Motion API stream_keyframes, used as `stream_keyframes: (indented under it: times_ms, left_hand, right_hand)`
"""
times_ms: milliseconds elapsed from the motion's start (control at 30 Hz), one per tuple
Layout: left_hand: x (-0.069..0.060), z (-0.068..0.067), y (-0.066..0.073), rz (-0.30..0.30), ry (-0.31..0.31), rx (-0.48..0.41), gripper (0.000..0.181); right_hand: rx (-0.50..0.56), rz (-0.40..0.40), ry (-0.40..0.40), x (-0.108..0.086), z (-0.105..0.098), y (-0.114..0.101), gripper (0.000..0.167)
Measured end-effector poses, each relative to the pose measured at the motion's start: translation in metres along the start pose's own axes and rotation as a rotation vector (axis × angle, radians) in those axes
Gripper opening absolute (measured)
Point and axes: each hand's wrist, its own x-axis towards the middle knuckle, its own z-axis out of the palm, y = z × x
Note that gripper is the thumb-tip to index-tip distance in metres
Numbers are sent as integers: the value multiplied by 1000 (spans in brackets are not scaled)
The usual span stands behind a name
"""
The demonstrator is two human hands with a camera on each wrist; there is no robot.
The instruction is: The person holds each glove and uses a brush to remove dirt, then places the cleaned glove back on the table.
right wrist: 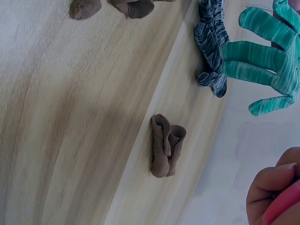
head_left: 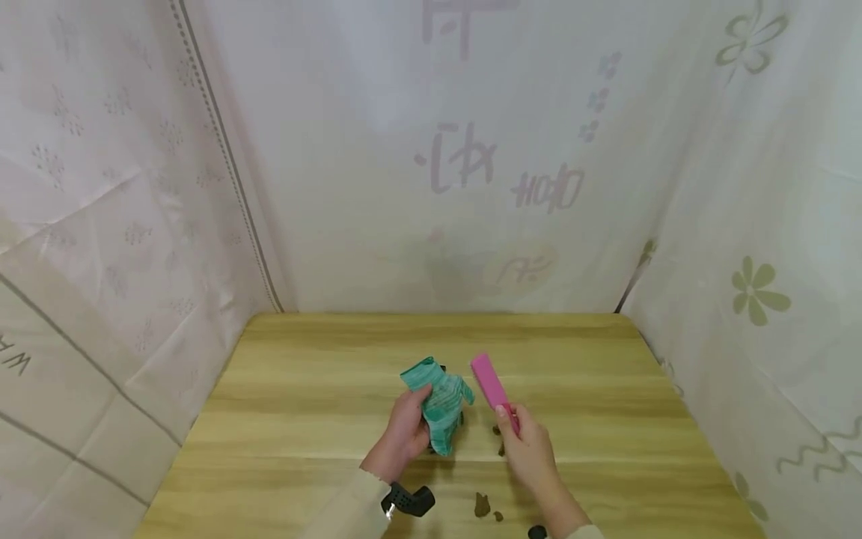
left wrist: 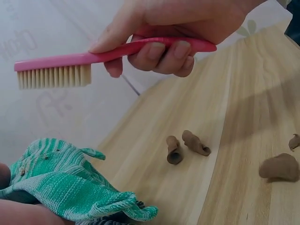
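Note:
A green knit glove (head_left: 444, 404) is gripped in my left hand (head_left: 404, 430), thumb on top, above the table. Small brown specks show on the glove (left wrist: 51, 159) in the left wrist view. My right hand (head_left: 528, 449) holds a pink-handled brush (head_left: 490, 382) by its handle, to the right of the glove. The brush's pale bristles (left wrist: 54, 77) face down and stand apart from the glove. Below the green glove's dangling fingers (right wrist: 251, 55), a dark mottled knit glove (right wrist: 211, 47) shows in the right wrist view; how it is supported cannot be told.
Two rolled brown clay-like pieces (right wrist: 161, 150) lie on the wooden table (head_left: 303, 389) below my right hand. Nearer the front edge are a larger brown lump (head_left: 482, 504) and a small one (head_left: 498, 516). Printed pale curtains (head_left: 337, 187) enclose the back and sides.

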Motion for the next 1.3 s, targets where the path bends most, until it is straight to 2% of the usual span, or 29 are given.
stream_keyframes:
  times_ms: [167,300,400,567,733,833,1000,1200,1300]
  left_hand:
    - [-6,-4,-7,-35,-44,-11,36]
    - [-8,-6,-10,-53,-46,-38,36]
    - [-14,-7,-14,-72,-29,-53,38]
    - [-19,-2,-15,-105,-57,-52,40]
    - [-9,11,-1,-48,-93,-68,38]
    - [-7,15,3,-45,-88,-70,36]
    - [-8,20,-1,-39,-66,-62,33]
    - [-10,26,-7,-36,-19,-64,42]
    - [-12,27,-10,-47,-15,-73,40]
  right_hand:
    - [-1,-13,7,-2,8,1,32]
    - [3,-62,18,1,17,-1,18]
    - [-4,-65,-3,-3,23,-2,14]
    - [-40,-74,-61,-6,27,-10,14]
    - [-47,-130,-71,10,30,-32,20]
    - [-70,-126,-74,13,33,-43,23]
    - [-101,-104,-110,12,38,-53,25]
    - [-123,-85,-134,12,46,-54,34]
    - [-124,-79,-134,11,49,-52,35]
